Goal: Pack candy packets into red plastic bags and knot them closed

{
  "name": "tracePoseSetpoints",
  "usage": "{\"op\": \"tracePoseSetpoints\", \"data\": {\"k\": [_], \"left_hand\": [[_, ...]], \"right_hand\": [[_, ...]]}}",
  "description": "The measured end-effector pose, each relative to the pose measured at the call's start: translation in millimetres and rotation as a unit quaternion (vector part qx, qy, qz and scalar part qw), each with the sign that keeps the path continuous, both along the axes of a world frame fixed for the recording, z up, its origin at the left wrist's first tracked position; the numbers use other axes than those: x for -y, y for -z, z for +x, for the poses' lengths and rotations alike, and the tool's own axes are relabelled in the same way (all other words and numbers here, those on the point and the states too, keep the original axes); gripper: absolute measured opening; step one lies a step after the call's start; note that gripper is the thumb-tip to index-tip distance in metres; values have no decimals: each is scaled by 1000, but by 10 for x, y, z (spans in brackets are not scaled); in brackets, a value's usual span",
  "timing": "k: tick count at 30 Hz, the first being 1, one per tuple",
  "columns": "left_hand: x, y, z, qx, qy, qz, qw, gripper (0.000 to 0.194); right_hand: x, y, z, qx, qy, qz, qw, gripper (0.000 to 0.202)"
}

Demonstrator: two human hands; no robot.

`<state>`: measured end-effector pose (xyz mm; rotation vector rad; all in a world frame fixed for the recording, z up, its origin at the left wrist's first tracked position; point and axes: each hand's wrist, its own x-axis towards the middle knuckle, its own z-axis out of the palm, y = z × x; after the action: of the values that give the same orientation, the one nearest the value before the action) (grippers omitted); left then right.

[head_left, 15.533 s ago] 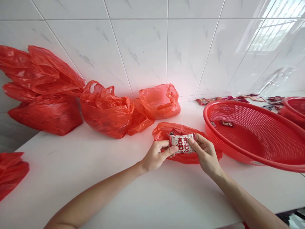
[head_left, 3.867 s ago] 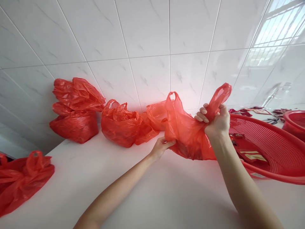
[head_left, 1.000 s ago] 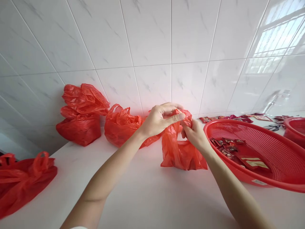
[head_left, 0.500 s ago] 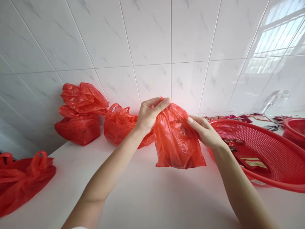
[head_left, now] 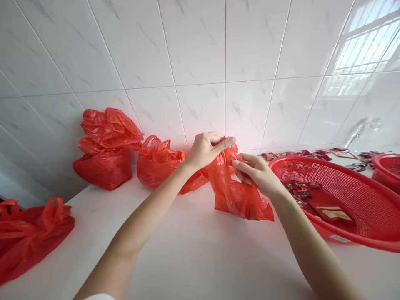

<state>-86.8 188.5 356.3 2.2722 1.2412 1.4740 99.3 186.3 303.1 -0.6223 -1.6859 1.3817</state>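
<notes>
A thin red plastic bag [head_left: 239, 198] hangs between my two hands above the white table, its lower edge spread and something darker faintly showing through near the bottom. My left hand [head_left: 210, 149] grips the bag's top, thumb pressed over the gathered film. On the bag's right side my right hand [head_left: 258, 171] is closed, thumb and fingers pinching the plastic below the top. Behind my left wrist sits another red plastic bag [head_left: 159, 166], bulging and resting on the table against the wall.
A large red mesh basket [head_left: 375, 200] with small wrapped packets stands at right, beside a second red basket [head_left: 389, 168]. Stacked red bags [head_left: 106, 166] stand at back left; a tied red bag [head_left: 34, 233] lies front left. Several packets [head_left: 315, 155] line the tiled wall.
My left hand has moved right with the bag's top, closer to my right hand. My right hand has shifted slightly left, and the bag is now more bunched together.
</notes>
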Motion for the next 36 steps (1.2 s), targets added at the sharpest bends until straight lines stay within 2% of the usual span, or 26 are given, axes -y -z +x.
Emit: {"op": "tracePoseSetpoints", "data": {"k": [2,6,9,13,17,20,23,25,28,30,34,36], "left_hand": [[-10,-2,19,-29,-10,-15,999,67],[-23,13,34,-57,-39,-59,996,44],[-42,53,32,-50,-41,-67,996,44],[-57,113,18,-58,33,-111,992,61],[-33,126,-35,-29,114,-195,974,64],[-1,124,-87,-53,172,-235,955,42],[25,147,-111,-38,193,-283,939,20],[36,181,-104,25,201,-340,918,19],[41,243,-73,144,222,-419,868,10],[36,281,-48,212,226,-449,838,11],[12,339,-13,313,213,-481,791,15],[1,358,-8,334,223,-489,774,17]], "right_hand": [[31,4,-12,41,0,37,998,43],[57,18,-43,80,31,94,992,45],[60,7,-61,100,48,110,988,39],[69,-40,-45,118,58,118,984,28],[81,-82,-5,102,70,98,988,20],[77,-90,12,88,84,94,988,11],[51,-69,8,77,82,102,988,6],[22,-42,3,65,92,124,986,6],[-20,-3,18,77,157,180,968,10],[-31,6,47,94,196,222,950,16],[2,-22,97,102,199,314,923,20],[23,-36,93,120,194,331,916,23]]}}
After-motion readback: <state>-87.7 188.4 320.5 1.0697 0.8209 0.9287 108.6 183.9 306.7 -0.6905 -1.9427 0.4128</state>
